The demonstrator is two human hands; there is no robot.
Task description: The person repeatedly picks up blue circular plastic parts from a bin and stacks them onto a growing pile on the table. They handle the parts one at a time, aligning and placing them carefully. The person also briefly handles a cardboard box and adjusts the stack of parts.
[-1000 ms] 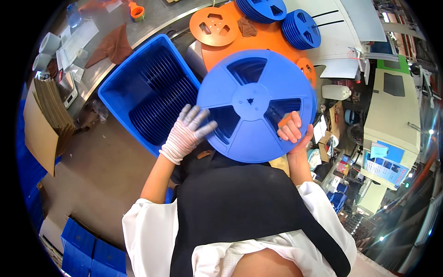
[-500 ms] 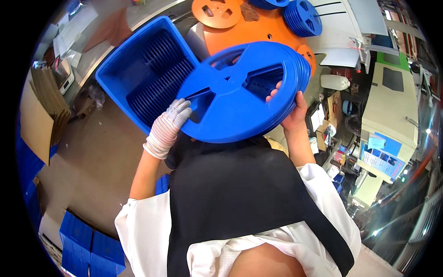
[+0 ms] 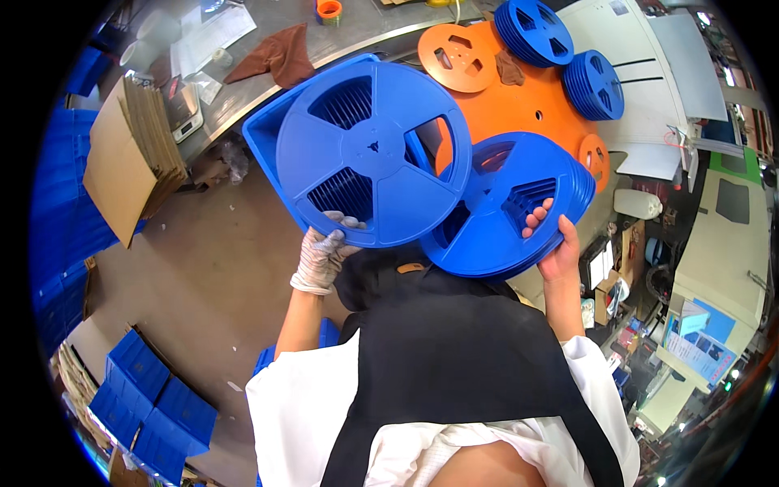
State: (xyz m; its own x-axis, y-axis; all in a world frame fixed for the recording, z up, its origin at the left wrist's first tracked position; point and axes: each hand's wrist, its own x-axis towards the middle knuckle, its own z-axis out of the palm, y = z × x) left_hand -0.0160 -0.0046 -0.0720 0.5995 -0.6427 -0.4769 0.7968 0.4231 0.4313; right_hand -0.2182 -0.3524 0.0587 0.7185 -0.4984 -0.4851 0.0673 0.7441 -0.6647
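My gloved left hand [image 3: 326, 252] grips one blue plastic reel [image 3: 406, 174] by its lower rim, fingers through a cut-out. The reel is raised over a blue bin [image 3: 258, 134], whose row of upright reels shows through the openings. In my bare right hand [image 3: 558, 243] is a stack of blue reels [image 3: 497, 243], tilted, with fingertips hooked into a cut-out and the thumb outside the edge. The single reel overlaps the left side of that stack; whether they touch I cannot tell.
Beyond the stack is an orange round table [image 3: 519, 114] with more blue reels [image 3: 594, 85], an orange disc [image 3: 457, 58] and a brown cloth [image 3: 510, 68]. A metal bench [image 3: 357, 32] runs along the back. Cardboard sheets [image 3: 122, 162] stand left; a pale machine [image 3: 714, 243] stands right.
My left hand has lifted one reel off the stack and carried it left, over the bin. The right hand keeps the rest of the stack. The whole view has shifted.
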